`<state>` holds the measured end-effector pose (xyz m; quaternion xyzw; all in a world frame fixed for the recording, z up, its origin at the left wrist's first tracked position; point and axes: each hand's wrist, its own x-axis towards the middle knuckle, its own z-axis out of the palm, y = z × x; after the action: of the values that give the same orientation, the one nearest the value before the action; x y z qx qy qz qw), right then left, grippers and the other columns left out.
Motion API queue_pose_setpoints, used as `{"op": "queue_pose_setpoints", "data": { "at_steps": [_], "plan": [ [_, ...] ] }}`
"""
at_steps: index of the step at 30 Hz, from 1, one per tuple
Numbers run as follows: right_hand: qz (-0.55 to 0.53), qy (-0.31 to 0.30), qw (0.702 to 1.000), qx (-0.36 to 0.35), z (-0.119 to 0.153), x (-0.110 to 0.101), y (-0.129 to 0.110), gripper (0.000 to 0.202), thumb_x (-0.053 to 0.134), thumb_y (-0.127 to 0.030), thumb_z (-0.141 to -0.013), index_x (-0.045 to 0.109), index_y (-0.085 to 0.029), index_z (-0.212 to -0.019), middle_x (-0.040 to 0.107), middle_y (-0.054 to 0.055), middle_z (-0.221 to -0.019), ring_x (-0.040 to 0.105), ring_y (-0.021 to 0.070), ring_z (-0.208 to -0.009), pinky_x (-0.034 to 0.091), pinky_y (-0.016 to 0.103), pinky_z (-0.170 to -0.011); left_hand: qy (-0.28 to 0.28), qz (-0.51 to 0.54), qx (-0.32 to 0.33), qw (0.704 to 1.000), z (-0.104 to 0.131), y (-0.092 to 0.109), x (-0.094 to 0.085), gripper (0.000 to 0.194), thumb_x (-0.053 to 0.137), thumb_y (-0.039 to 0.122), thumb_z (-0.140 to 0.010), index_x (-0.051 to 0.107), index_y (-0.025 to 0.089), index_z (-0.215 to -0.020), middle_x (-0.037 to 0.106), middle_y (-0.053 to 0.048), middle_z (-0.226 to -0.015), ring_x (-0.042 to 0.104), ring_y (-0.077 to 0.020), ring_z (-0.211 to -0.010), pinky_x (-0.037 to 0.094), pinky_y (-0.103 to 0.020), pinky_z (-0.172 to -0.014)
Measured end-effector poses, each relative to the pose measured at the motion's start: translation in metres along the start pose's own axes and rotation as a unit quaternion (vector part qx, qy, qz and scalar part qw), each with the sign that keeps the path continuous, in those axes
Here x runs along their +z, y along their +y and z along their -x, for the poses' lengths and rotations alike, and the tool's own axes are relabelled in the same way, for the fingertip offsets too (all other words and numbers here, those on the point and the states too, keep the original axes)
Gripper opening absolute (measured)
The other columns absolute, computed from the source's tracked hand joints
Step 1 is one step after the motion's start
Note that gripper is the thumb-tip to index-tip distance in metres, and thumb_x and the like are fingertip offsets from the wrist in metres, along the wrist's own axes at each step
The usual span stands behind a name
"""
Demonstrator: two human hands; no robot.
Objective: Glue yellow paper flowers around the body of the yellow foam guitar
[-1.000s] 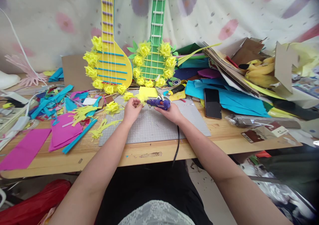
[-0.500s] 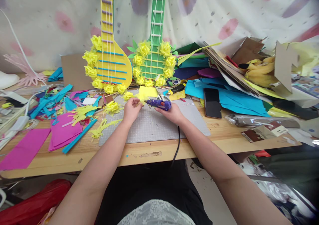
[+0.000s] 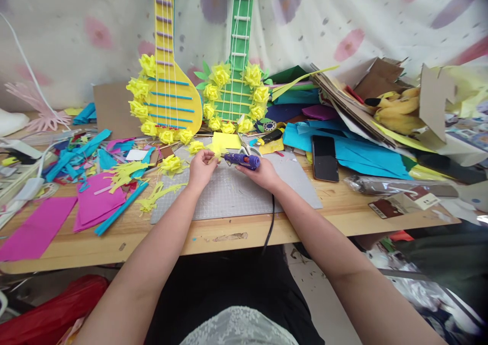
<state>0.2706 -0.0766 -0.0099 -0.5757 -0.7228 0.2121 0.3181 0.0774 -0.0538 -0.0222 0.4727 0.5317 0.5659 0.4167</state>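
Note:
My right hand (image 3: pixel 261 173) is wrapped round a purple glue gun (image 3: pixel 241 160), its nozzle pointing left and its black cord hanging over the table edge. Opposite it, my left hand (image 3: pixel 202 171) pinches a small yellow paper piece (image 3: pixel 216 150), partly hidden by the fingers. The nozzle is close to this piece; whether they touch I cannot tell. Both hands are above a grey cutting mat (image 3: pixel 224 202). Beyond them lie a flat yellow sheet (image 3: pixel 226 140) and a pair of scissors (image 3: pixel 246 144). A yellow paper flower (image 3: pixel 171 165) is left of my left hand.
Behind stand a yellow paper lute (image 3: pixel 171 101) and a green one (image 3: pixel 232 98), both trimmed with yellow flowers. Paper scraps and magenta sheets (image 3: pixel 101 200) cover the left side. A phone (image 3: pixel 325 157), blue sheets (image 3: pixel 366 156) and stacked cardboard (image 3: pixel 343 101) are on the right.
The glue gun and my right hand have shifted very slightly left. My left hand keeps its place with the yellow piece.

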Motion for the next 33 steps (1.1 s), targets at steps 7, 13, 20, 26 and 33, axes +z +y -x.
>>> {"op": "queue_pose_setpoints", "data": {
  "at_steps": [7, 13, 20, 26, 33],
  "plan": [
    [-0.021, 0.011, 1.0, 0.012, 0.0, -0.005, 0.004, 0.037, 0.063, -0.056, -0.072, 0.069, -0.024, -0.088, 0.072, 0.007, -0.088, 0.067, 0.0276, -0.085, 0.051, 0.042, -0.076, -0.001, 0.01, 0.006, 1.0, 0.001, 0.001, 0.0, 0.018, 0.067, 0.013, -0.062, 0.055, 0.018, -0.075, 0.058, 0.003, -0.063, 0.062, -0.012, -0.059, 0.05, -0.024, -0.055],
    [-0.072, 0.149, 0.979, 0.12, -0.001, -0.031, 0.027, 0.049, 0.064, -0.058, -0.068, 0.07, -0.017, -0.092, 0.073, 0.011, -0.092, 0.067, 0.0305, -0.093, 0.051, 0.042, -0.082, 0.008, 0.013, -0.004, 1.0, -0.001, 0.0, -0.002, 0.018, 0.066, 0.015, -0.064, 0.054, 0.018, -0.077, 0.06, 0.002, -0.07, 0.063, -0.0127, -0.062, 0.047, -0.023, -0.053],
    [0.01, 0.154, 0.959, 0.239, -0.002, -0.056, 0.051, 0.048, 0.062, -0.061, -0.066, 0.072, -0.016, -0.081, 0.072, 0.015, -0.081, 0.067, 0.0343, -0.087, 0.05, 0.045, -0.078, 0.028, -0.023, 0.027, 0.999, -0.005, -0.007, -0.008, 0.019, 0.066, 0.017, -0.065, 0.057, 0.019, -0.081, 0.061, 0.0, -0.074, 0.061, -0.0133, -0.069, 0.048, -0.025, -0.065],
    [0.056, 0.15, 0.957, 0.243, -0.003, -0.05, 0.061, 0.05, 0.065, -0.063, -0.062, 0.07, -0.017, -0.081, 0.069, 0.014, -0.075, 0.067, 0.0323, -0.08, 0.05, 0.043, -0.072, 0.065, -0.052, 0.059, 0.995, -0.007, -0.004, -0.011, 0.016, 0.066, 0.017, -0.066, 0.057, 0.019, -0.079, 0.06, 0.001, -0.073, 0.058, -0.0128, -0.07, 0.047, -0.026, -0.071],
    [0.031, 0.236, 0.955, 0.176, 0.0, -0.06, 0.055, 0.077, 0.066, -0.063, -0.061, 0.051, -0.02, -0.122, 0.065, 0.01, -0.102, 0.062, 0.0251, -0.09, 0.048, 0.041, -0.079, 0.066, -0.01, 0.039, 0.997, -0.005, -0.001, -0.009, 0.016, 0.063, 0.016, -0.068, 0.054, 0.02, -0.081, 0.058, 0.001, -0.074, 0.06, -0.0131, -0.07, 0.049, -0.025, -0.065]
  ]
}}
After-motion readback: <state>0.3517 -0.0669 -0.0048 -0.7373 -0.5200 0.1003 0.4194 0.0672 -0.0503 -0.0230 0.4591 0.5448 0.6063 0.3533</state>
